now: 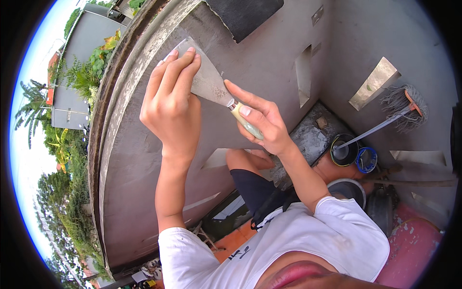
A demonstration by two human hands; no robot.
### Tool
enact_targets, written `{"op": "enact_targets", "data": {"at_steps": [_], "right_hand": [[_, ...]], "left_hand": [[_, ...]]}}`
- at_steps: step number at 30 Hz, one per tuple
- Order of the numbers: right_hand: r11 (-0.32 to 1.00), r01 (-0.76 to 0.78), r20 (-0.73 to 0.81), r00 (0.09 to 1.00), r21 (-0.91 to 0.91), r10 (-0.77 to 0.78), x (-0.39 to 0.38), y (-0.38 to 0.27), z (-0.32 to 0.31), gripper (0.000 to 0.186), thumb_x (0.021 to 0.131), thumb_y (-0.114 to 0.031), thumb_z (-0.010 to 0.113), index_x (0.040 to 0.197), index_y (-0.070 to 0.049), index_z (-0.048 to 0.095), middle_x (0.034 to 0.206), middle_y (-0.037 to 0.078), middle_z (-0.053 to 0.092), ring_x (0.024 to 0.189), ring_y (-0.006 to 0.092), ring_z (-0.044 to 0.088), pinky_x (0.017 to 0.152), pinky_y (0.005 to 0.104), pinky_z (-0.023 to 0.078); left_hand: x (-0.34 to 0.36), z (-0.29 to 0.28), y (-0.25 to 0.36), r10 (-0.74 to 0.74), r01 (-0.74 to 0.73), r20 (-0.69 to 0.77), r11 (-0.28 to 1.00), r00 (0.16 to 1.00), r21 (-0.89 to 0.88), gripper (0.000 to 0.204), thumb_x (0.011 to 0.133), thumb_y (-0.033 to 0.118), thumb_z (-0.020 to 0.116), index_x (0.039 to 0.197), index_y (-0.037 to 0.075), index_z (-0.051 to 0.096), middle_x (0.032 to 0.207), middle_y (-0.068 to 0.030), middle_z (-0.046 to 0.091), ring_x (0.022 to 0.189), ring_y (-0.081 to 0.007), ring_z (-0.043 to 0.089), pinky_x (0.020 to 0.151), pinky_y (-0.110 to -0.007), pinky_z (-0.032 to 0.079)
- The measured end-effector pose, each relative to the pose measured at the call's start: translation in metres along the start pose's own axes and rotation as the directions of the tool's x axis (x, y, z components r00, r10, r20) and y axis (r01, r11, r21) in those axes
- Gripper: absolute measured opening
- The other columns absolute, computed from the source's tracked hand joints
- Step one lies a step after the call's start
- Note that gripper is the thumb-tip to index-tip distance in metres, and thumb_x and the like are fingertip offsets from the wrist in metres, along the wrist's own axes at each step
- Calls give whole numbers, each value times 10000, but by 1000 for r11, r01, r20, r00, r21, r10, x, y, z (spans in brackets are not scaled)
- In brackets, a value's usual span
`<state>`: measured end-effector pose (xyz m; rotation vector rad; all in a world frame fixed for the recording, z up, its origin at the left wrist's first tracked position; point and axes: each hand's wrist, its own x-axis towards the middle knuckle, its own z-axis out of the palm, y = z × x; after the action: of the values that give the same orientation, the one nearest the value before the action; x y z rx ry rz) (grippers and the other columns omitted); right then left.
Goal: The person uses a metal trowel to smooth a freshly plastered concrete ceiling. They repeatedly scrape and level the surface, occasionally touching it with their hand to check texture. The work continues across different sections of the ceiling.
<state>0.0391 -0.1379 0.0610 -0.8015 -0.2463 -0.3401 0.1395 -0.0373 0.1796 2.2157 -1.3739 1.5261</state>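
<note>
A putty knife (210, 81) with a wide, smudged metal blade and a cream handle is held up against the grey plastered wall (250, 67). My right hand (263, 123) is closed around its handle, thumb on top and index finger pointing along the neck. My left hand (173, 96) lies over the blade with its fingers stretched out, fingertips touching the metal near its broad end. The left thumb is hidden. Whether the blade touches the wall I cannot tell.
Along the left runs the wall's weathered top edge (113, 91), with plants and roofs beyond. A dark sheet (245, 17) hangs at the top. To the right a mop (404, 108) leans out of a black bucket (344, 150) beside a blue-rimmed container (367, 160) and a basin (347, 189).
</note>
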Motion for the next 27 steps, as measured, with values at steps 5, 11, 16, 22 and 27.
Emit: {"op": "enact_targets", "data": {"at_steps": [5,11,16,22,27], "right_hand": [[999,26,-28,999,48,-25,18,-16,12,521,1038,-195,518,1532,-52,437,744,-54,511,527,29,393,461,202,322],[996,2,29,1000,89,-4,-2,5,0,522,1046,-195,512,1539,-47,421,747,-50,519,531,24,405,445,198,314],[997,43,22,999,60,-44,20,-19,15,530,1056,-218,510,1551,-61,406,764,-47,513,546,39,403,479,208,341],[958,-254,-166,959,-132,231,-93,82,-74,503,1070,-208,511,1548,-78,423,749,-55,469,566,50,369,520,220,340],[562,-775,-743,551,-287,380,-314,191,-255,491,1018,-231,555,1475,-54,520,794,88,668,667,171,629,590,308,478]], "left_hand": [[29,-1,-4,10,-10,-35,1000,999,-4,385,689,-112,599,939,115,784,1019,34,753,1049,-190,711,811,-329,577],[-1,-1,1,8,-8,22,1000,1000,-10,341,711,-95,622,927,115,781,1006,35,755,1067,-202,705,841,-335,574],[33,-5,-6,34,-34,-16,999,999,9,295,718,-68,634,916,109,763,1000,24,748,1053,-218,704,852,-339,563],[-57,-7,23,212,-132,622,976,754,-172,380,826,67,693,1184,191,717,1443,-9,559,1453,-207,396,1246,-617,68],[-33,3,-5,88,-72,370,996,925,-56,599,934,310,645,1500,194,485,1661,-55,285,1552,-220,208,1229,-624,-51]]}}
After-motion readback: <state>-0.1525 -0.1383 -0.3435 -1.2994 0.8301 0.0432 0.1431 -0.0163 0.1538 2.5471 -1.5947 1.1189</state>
